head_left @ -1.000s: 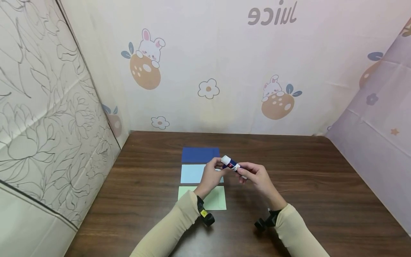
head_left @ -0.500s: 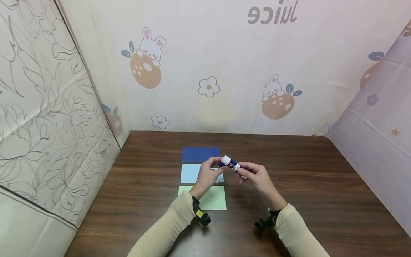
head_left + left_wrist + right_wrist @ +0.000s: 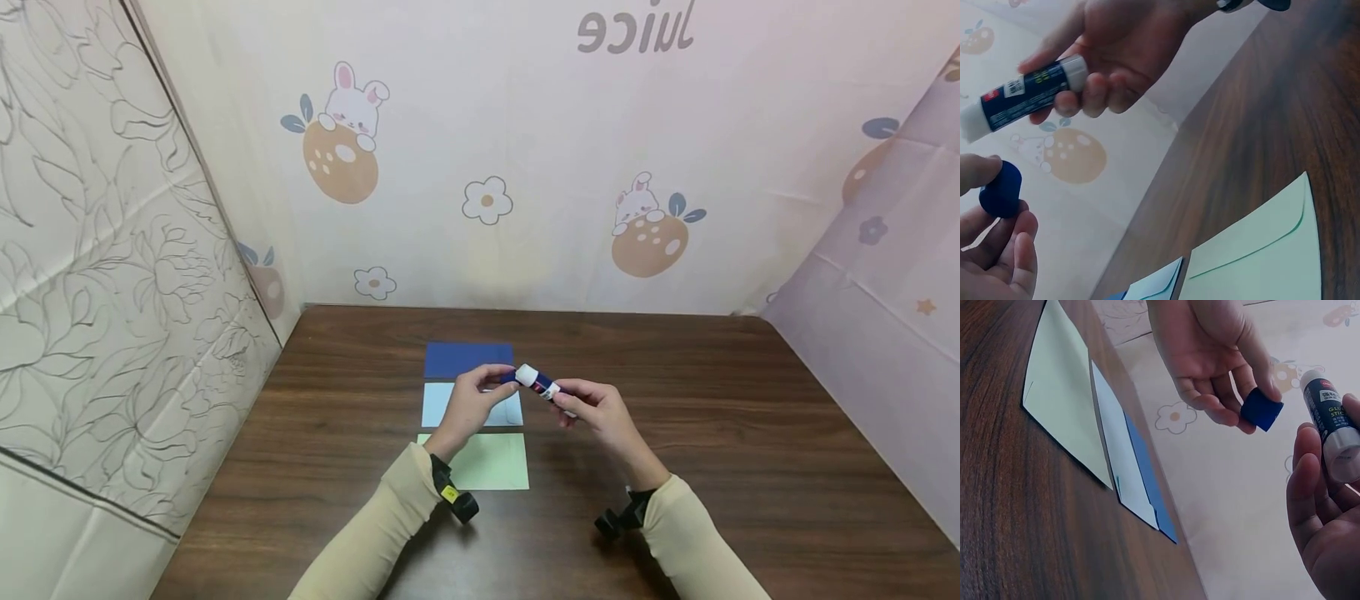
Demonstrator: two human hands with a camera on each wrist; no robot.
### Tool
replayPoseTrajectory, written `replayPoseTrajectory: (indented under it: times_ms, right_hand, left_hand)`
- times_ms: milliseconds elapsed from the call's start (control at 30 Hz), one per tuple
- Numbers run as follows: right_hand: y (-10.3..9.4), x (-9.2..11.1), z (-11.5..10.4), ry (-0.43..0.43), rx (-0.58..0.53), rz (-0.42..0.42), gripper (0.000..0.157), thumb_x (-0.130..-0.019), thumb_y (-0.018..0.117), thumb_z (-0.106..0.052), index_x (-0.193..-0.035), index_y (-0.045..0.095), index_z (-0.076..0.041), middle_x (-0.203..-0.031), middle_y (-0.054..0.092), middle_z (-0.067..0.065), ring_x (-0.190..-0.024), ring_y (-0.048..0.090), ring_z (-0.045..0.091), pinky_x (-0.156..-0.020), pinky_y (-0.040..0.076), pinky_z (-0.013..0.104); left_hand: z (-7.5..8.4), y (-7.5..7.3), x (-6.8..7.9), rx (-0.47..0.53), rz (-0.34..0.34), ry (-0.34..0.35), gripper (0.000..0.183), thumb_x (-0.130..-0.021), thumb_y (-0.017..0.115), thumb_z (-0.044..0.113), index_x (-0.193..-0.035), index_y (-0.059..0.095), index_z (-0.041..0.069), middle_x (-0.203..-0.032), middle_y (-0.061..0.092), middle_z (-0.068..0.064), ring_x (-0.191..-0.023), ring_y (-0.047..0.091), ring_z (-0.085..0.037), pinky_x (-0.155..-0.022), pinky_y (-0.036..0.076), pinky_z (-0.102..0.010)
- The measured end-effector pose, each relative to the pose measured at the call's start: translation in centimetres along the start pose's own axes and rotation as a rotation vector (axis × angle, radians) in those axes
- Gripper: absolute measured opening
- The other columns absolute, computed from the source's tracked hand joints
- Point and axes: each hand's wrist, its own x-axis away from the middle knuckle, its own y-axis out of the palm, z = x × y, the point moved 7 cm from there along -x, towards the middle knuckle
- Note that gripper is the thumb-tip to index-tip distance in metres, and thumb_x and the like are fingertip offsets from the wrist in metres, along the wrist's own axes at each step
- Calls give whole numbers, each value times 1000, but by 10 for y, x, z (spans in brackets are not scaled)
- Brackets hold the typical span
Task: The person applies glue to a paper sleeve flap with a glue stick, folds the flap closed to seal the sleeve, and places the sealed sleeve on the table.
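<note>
My left hand pinches a dark blue cap between thumb and fingers. The right hand grips a glue stick with a navy label, tilted so that its white uncapped end points up and left. A short gap separates cap and stick in both wrist views. Below the hands, three envelopes lie in a column: a dark blue envelope farthest off, a light blue envelope in the middle and a pale green envelope nearest. My left hand and forearm cover parts of the nearer two.
The envelopes lie on a dark brown wood-grain table. A printed cloth wall rises along its back edge, with a line-drawn floral panel on the left and another cloth on the right.
My left hand has drawn to the left with the cap, away from the white end of the glue stick. The right hand and the glue stick stay almost in place.
</note>
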Motion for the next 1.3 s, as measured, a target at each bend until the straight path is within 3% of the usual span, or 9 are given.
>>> replayPoseTrajectory:
  times_ms: [267,467,633,933,1233,1300]
  right_hand:
    - [-1,-1,0,5,20,13,27,-98,57,-9,-114,61,12,-81,67,-9,-65,61,13,-64,55,25]
    - [-3,0,4,13,25,18,27,-98,57,-8,-115,61,13,-81,66,-10,-65,61,14,-64,55,25]
    - [-3,0,8,32,38,28,27,-97,59,-10,-115,62,10,-80,66,-8,-65,60,15,-64,55,26]
    - [-2,0,12,60,64,26,26,-95,62,-10,-114,65,7,-78,66,-7,-65,59,19,-65,55,28]
    - [-2,0,11,44,108,13,24,-92,65,-7,-113,67,5,-80,63,19,-64,58,17,-62,52,27]
    - [-2,0,11,38,122,9,23,-92,65,-7,-112,68,4,-79,63,15,-64,57,16,-61,51,27]
  left_hand:
    - [-4,-7,-1,78,-35,-29,35,-91,69,25,-123,65,10,-117,65,-12,-98,58,-15,-82,49,-24]
    - [0,-10,0,140,-51,-29,32,-94,65,17,-124,63,6,-120,65,-15,-101,62,-14,-92,52,-28]
    - [10,-10,3,119,-91,-9,34,-96,62,13,-128,62,4,-125,63,-17,-101,60,-15,-93,51,-33]
    - [10,-10,2,104,-90,0,31,-93,66,13,-123,63,3,-115,62,-19,-95,54,-13,-84,46,-22]
    - [9,-10,2,69,-125,39,33,-92,68,21,-123,66,9,-108,64,-14,-93,57,-16,-80,47,-26]
    - [11,-10,3,46,-134,54,33,-92,68,22,-123,67,10,-108,66,-13,-92,57,-16,-76,47,-25]
